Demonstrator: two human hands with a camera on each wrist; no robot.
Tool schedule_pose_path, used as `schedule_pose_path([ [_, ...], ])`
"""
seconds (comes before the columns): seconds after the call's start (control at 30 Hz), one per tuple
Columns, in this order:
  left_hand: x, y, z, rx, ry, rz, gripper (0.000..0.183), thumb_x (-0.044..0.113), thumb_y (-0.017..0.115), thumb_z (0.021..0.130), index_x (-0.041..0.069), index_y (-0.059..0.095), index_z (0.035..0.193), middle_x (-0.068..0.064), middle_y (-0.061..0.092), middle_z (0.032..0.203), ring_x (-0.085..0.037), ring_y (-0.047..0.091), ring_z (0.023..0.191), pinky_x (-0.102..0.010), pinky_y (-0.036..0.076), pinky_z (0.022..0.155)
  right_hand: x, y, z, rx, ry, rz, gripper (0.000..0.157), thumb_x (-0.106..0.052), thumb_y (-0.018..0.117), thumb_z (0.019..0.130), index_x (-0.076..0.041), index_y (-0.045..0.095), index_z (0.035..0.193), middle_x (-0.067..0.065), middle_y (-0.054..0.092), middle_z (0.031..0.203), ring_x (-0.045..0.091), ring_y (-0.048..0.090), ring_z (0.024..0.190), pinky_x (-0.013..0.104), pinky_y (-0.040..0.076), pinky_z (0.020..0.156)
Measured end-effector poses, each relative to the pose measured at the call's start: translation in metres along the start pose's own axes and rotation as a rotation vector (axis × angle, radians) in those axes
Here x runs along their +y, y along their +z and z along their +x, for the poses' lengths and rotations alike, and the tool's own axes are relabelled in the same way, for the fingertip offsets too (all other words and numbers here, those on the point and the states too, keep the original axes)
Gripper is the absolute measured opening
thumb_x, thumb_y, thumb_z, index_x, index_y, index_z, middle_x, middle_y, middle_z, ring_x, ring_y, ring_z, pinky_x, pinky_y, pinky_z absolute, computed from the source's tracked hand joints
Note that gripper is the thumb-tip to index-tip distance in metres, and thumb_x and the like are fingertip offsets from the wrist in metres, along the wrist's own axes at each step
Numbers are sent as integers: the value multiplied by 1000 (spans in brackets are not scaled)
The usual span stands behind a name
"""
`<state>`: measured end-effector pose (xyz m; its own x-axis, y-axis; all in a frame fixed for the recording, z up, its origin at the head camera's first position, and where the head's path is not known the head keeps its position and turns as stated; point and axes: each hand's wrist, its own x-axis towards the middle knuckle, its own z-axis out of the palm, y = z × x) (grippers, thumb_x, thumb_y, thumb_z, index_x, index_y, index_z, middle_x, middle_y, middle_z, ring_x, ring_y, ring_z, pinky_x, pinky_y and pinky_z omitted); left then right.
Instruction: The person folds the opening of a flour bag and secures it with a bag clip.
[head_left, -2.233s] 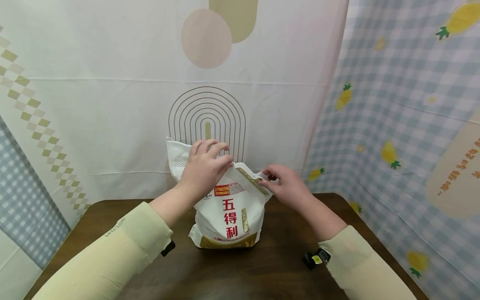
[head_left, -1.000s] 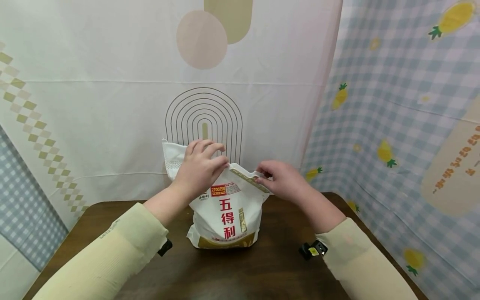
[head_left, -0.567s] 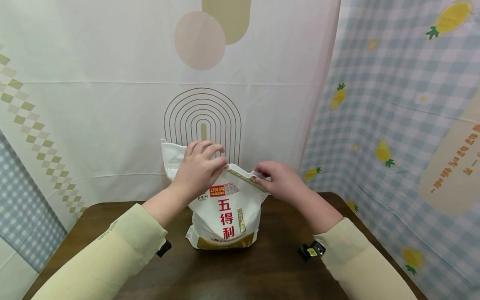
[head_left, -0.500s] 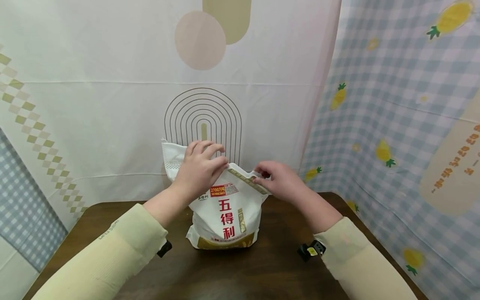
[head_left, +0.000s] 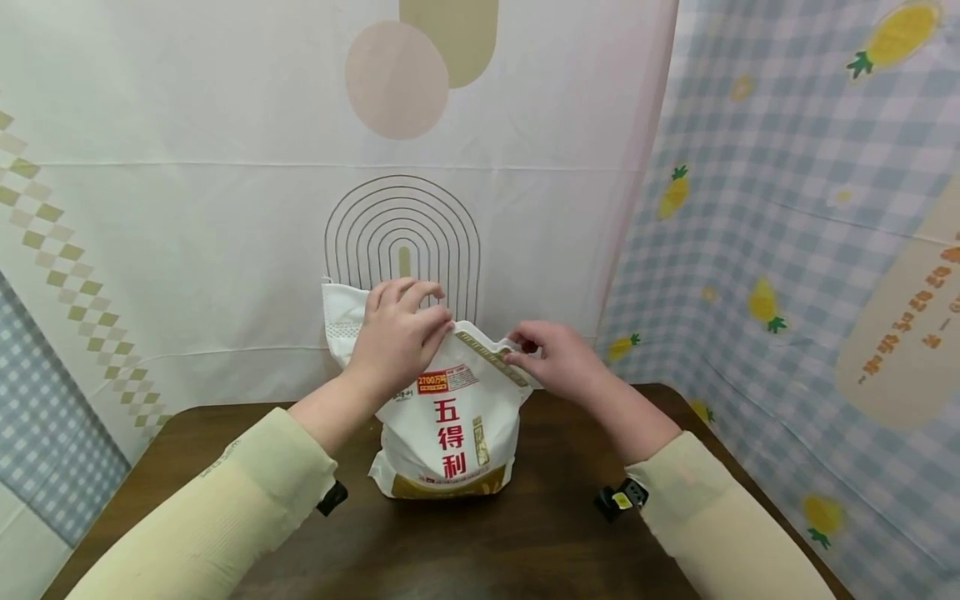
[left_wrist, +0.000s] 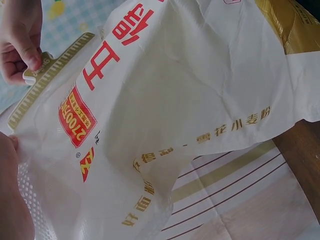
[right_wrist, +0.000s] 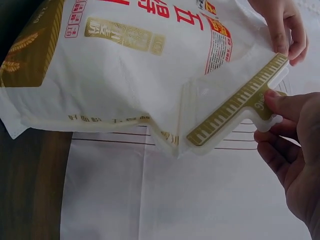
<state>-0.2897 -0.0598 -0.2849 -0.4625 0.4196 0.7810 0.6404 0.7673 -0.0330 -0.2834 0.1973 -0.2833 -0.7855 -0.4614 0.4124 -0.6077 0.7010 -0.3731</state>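
Hands hold a bag on brown table, printed cloth behind.

White bag, upright, gold clip atop, closure unclear

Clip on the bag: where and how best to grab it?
Probably by the tab midway along the clip, thumb on one face, fingers on the other, coming from the upper right in the head view. The tab sticks out from the bar, away from the bag; the right hand pinches it there now.
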Motion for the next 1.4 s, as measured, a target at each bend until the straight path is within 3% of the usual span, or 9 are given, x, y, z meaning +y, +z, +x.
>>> schedule_pose_path([
  [0.33,-3,-2,1,-18,-20,-14,11,28,66,95,19,73,97,-5,60,126,-32,44,125,-54,27,109,3,-3,2,-45,20,2,10,-22,73,91,-17,69,97,-4,65,88,14,59,83,35,49,71],
  [0.73,-4,-14,9,-97,81,93,15,33,71,89,21,74,97,-3,60,124,-29,46,123,-50,29,107,4,0,1,-25,31,-3,8,-21,73,91,-17,68,96,-4,64,87,15,58,82,35,49,70],
  [1.0,0,-16,9,-123,50,100,13,33,72,91,22,78,96,-1,59,128,-29,40,129,-52,23,110,1,0,1,-28,14,-40,9,-21,74,90,-16,69,97,-4,66,89,14,60,83,36,51,72],
  [1.4,1,-11,8,-79,6,40,10,29,75,89,22,80,94,-1,59,127,-32,40,130,-53,23,111,-2,-1,3,-43,-1,-60,9,-22,73,91,-17,67,95,-6,65,87,12,59,80,34,50,70],
])
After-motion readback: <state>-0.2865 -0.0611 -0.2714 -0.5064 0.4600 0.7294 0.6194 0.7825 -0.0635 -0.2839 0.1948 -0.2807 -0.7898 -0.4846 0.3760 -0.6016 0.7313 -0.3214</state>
